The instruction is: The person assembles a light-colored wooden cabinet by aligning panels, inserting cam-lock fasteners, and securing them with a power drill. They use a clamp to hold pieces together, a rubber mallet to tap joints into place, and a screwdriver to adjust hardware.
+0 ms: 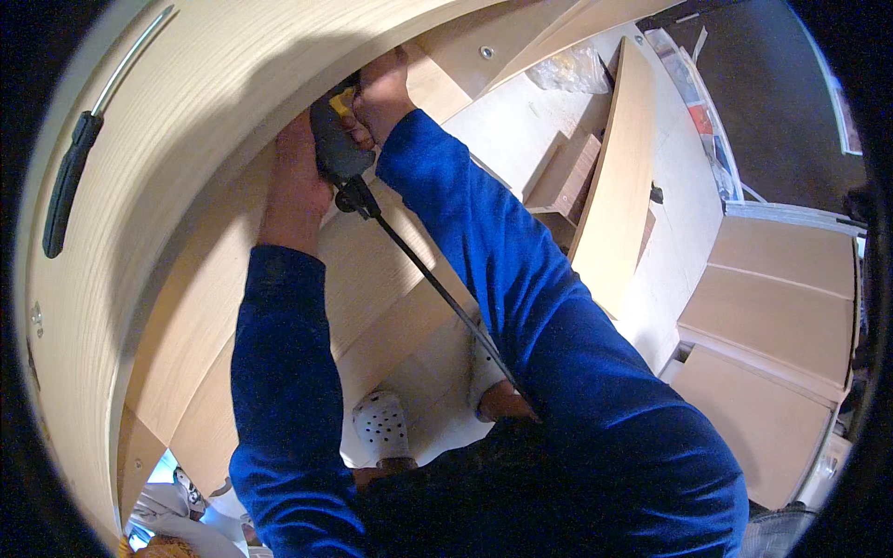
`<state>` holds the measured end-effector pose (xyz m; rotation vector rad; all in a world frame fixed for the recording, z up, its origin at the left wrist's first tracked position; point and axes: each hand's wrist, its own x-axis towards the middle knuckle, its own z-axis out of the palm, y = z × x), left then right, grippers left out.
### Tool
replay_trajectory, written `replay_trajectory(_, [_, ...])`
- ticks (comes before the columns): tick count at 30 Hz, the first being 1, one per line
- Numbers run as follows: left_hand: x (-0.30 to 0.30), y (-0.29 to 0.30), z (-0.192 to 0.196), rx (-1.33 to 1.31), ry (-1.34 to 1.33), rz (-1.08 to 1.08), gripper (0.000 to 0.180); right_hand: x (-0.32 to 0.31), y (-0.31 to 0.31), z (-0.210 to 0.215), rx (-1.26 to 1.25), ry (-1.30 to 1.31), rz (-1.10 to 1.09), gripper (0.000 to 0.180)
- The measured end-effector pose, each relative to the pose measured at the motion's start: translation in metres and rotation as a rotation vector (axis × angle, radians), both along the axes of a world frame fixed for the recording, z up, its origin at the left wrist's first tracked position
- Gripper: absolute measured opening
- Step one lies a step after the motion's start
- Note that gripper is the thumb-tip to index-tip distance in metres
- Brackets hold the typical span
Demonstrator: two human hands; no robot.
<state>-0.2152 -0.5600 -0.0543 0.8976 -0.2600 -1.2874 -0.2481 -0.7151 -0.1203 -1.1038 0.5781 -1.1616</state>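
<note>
Partly hidden behind the pale panel (214, 70), the corded power tool (337, 149) looks rigid, fairly heavy, best held round its thick body. The right hand (383, 91) curls its grip round it; the left hand's (299, 172) closure I cannot tell.

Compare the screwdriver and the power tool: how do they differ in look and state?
The screwdriver lies loose on the wooden panel, while the power tool is gripped by the right hand.
The screwdriver is slim, with a bare metal shaft; the power tool is bulkier, with some yellow.
The screwdriver has no cord, whereas the power tool trails a black cord.
Both have dark handles.
</note>
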Motion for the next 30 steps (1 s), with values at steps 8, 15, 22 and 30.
replay_trajectory(8, [-0.016, -0.007, 0.008, 0.057, -0.148, 0.184, 0.050, -0.014, 0.004, 0.010, 0.122, 0.054, 0.034, 0.048])
replay_trajectory(15, [-0.018, -0.009, 0.009, 0.180, -0.227, 0.221, 0.048, -0.041, 0.001, 0.029, 0.397, 0.088, 0.280, 0.045])
replay_trajectory(22, [-0.016, -0.009, 0.018, 0.091, -0.321, 0.236, 0.047, -0.134, 0.013, 0.125, -0.670, 1.173, 0.359, 0.047])
replay_trajectory(30, [-0.006, -0.007, 0.003, 0.070, -0.099, 0.132, 0.048, -0.182, -0.015, 0.312, -1.385, 0.700, -0.139, 0.026])
